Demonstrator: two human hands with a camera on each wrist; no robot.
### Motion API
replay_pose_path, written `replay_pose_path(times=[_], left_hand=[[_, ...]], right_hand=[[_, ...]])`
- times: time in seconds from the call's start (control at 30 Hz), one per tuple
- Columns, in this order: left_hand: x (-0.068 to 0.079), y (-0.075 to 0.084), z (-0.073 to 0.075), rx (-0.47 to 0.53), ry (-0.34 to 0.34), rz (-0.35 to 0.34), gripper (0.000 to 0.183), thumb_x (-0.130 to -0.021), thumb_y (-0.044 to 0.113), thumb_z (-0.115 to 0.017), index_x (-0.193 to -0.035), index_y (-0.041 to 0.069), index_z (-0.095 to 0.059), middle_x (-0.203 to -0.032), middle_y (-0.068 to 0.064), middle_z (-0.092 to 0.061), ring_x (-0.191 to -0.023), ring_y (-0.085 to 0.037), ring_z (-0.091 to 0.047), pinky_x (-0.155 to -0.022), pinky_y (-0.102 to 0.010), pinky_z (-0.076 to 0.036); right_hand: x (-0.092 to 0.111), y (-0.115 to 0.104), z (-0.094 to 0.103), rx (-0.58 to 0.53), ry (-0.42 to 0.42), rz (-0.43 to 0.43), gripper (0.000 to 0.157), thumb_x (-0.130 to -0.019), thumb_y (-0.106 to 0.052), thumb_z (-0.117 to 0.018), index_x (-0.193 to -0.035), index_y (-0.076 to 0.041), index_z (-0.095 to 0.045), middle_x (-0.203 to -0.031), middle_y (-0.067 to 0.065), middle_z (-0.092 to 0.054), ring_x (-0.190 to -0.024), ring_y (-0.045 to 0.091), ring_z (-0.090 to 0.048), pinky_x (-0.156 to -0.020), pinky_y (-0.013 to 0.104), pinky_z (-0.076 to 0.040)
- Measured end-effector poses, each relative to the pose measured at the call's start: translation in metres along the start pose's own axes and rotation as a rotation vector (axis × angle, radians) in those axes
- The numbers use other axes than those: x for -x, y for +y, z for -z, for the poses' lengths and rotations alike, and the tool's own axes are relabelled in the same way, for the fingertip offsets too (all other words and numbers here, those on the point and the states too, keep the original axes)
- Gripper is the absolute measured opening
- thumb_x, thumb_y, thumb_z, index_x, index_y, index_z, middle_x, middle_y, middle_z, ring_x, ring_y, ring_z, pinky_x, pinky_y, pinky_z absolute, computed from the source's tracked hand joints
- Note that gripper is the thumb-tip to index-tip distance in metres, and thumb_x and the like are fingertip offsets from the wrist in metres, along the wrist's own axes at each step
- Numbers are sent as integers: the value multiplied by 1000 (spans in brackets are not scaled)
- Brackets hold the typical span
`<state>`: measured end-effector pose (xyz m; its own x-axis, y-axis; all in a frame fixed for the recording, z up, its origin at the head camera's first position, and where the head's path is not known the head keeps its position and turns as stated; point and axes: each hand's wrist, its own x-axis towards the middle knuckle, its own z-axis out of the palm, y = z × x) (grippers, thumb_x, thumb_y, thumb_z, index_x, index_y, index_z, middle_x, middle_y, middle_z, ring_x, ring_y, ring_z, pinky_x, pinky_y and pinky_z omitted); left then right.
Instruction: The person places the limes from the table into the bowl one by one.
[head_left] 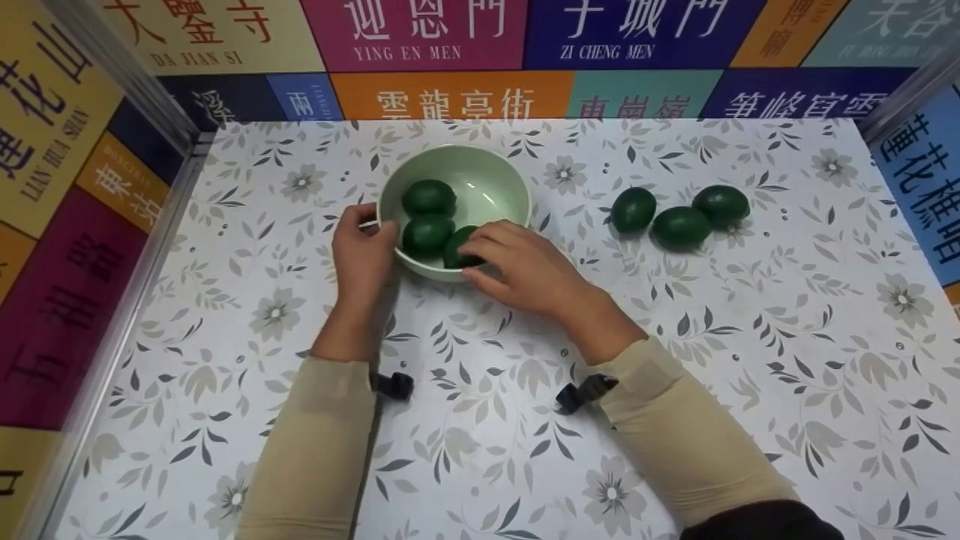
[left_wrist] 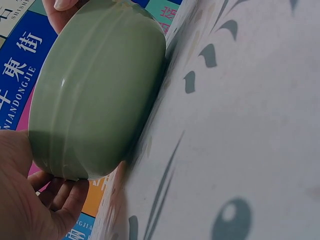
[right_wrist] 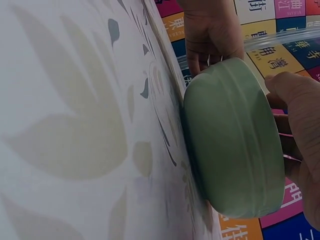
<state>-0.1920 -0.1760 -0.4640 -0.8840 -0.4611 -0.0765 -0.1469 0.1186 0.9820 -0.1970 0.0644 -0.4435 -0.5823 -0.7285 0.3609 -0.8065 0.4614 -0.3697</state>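
Observation:
A pale green bowl stands on the table, and its smooth outer side faces both wrist views. My left hand grips its left rim between thumb and fingers. Over the front right rim, my right hand curls its fingers round a dark green, egg-shaped avocado low inside the bowl; the fingers partly cover it. Two more avocados, a rear one and a nearer one, lie against the bowl's left inside. In the right wrist view the rim hides what the right hand holds.
To the right of the bowl, three loose avocados lie close together: a left one, a front one and a right one. A white cloth with grey leaves covers the table. Colourful lettered panels wall the back and sides.

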Motion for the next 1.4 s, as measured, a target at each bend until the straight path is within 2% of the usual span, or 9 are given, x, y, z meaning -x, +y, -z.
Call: replay_pose_path(times=[0.23, 0.47, 0.93, 1.2, 1.4], left_hand=[[-1, 0, -1, 3, -2, 32, 32, -90, 9, -59, -121, 11, -65, -126, -7, -66, -107, -18, -66, -87, -34, -57], [-1, -1, 0, -28, 9, -8, 34, -90, 8, -58, -123, 8, -66, -127, -9, -66, -107, -20, -65, -87, -35, -56], [0, 0, -2, 43, 18, 16, 31, -90, 6, -59, -120, 7, -66, -121, -11, -66, -104, -21, -66, -84, -33, -57], [0, 0, -2, 40, 19, 20, 31, -90, 7, -60, -120, 9, -65, -121, -11, -66, -104, -21, -67, -84, -34, -58], [-1, 0, -1, 21, -1, 24, 32, -92, 8, -59, -123, 9, -65, -123, -10, -66, -106, -20, -68, -86, -35, -58]], right_hand=[[1, -2, 3, 2, 9, 5, 32, -103, -34, -63, -124, -11, -71, -124, 8, -68, -121, 26, -62, -109, 42, -47], [2, -4, 7, 12, 45, 34, 32, -104, -32, -62, -124, -10, -71, -123, 8, -69, -119, 27, -63, -107, 41, -48], [9, -5, 13, 12, 48, 6, 34, -103, -31, -64, -128, -10, -70, -125, 9, -68, -122, 26, -62, -109, 41, -48], [12, -7, 18, 9, 91, 9, 34, -102, -31, -66, -126, -8, -71, -124, 8, -69, -122, 26, -62, -108, 41, -49], [15, -6, 25, 13, 96, -24, 34, -102, -30, -65, -128, -8, -70, -126, 8, -68, -124, 26, -61, -108, 42, -49]])
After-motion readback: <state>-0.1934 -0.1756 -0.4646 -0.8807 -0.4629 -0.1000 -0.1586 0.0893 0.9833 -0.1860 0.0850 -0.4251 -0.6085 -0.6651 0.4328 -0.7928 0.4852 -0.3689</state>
